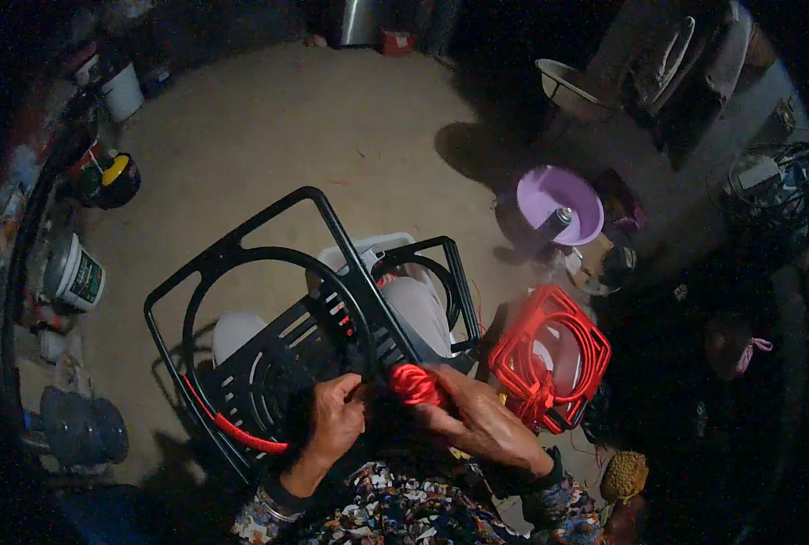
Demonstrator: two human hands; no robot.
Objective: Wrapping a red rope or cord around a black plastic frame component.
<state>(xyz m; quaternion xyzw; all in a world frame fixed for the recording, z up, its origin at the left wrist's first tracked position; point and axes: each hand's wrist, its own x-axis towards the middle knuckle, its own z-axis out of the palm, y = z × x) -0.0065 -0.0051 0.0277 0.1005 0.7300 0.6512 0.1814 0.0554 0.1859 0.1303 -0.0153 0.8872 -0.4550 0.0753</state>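
Red cord bundle sits gripped in your right hand beside the black slatted frame; your left hand curls closed (on what, I can't tell). Wrapping seems underway; next probably needs steady tension.

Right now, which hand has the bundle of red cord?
The right hand: it grips the bundle at its right side. The left hand sits apart, to the left of the bundle.
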